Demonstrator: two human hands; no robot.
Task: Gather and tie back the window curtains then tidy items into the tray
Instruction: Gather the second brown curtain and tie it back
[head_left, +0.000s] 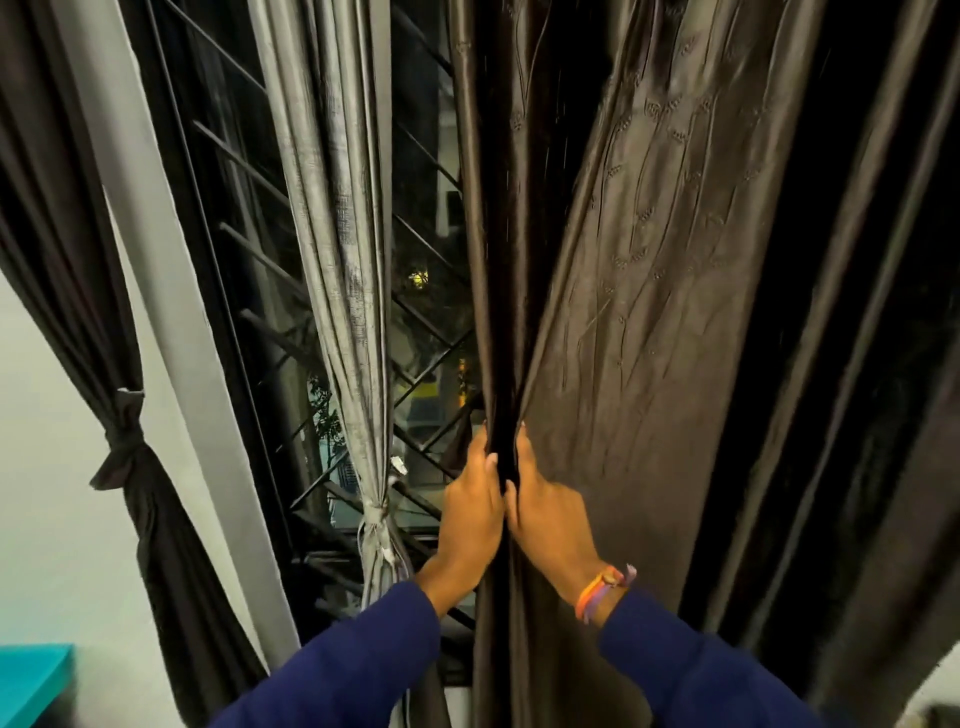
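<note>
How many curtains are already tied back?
2: a dark curtain at far left, and a grey curtain by the window, left of the hands. Others may be out of view.

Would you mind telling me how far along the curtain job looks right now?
Done: the dark curtain at far left and the grey curtain are both knotted back. In hand: the left hand and right hand bunch the dark right curtain, not yet tied. The tray tidying remains; no tray shows.

1 head cam, close up, faces fwd and down at window grille (249, 332).
</note>
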